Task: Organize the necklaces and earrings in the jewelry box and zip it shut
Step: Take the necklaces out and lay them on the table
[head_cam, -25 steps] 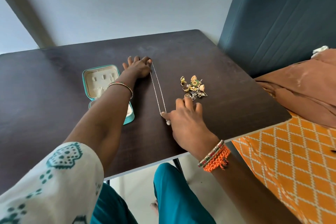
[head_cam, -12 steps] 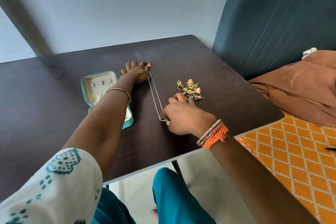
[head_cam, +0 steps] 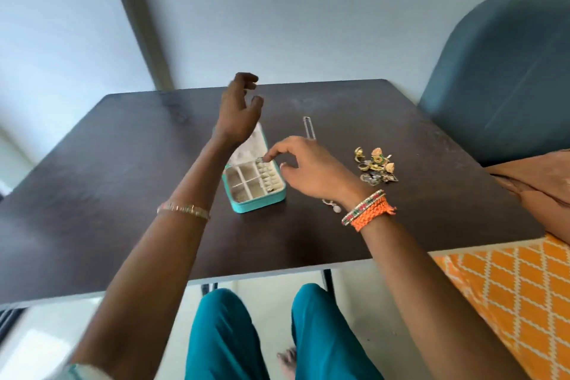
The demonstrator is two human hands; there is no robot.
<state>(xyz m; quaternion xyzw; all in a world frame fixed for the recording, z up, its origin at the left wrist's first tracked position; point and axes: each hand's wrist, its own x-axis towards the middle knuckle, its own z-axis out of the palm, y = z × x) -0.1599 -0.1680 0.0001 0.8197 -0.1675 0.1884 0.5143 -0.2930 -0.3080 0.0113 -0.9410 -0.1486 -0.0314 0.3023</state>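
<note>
An open teal jewelry box (head_cam: 258, 194) sits mid-bench (head_cam: 123, 163). The right hand (head_cam: 311, 170) pinches something small at its rim, fingers together. The left hand (head_cam: 239, 108) is raised above, fingers loosely apart. A necklace (head_cam: 309, 128) and earrings (head_cam: 374, 165) lie to the right.

A dark brown wood-grain worktop (head_cam: 123, 170) has a matt, faintly dusty finish. On it, a small teal jewellery box (head_cam: 256, 191) looks like smooth faux leather, lined inside with cream velvety fabric. Right of the box, a pile of gold-toned metal earrings (head_cam: 376, 165) glints, some enamelled green. Beyond the box, a thin silvery metal necklace chain (head_cam: 308, 128) shines. Further right of the box stands a blue upholstered chair (head_cam: 499, 77) of matt cloth, beside brown cloth (head_cam: 536, 182).
</note>
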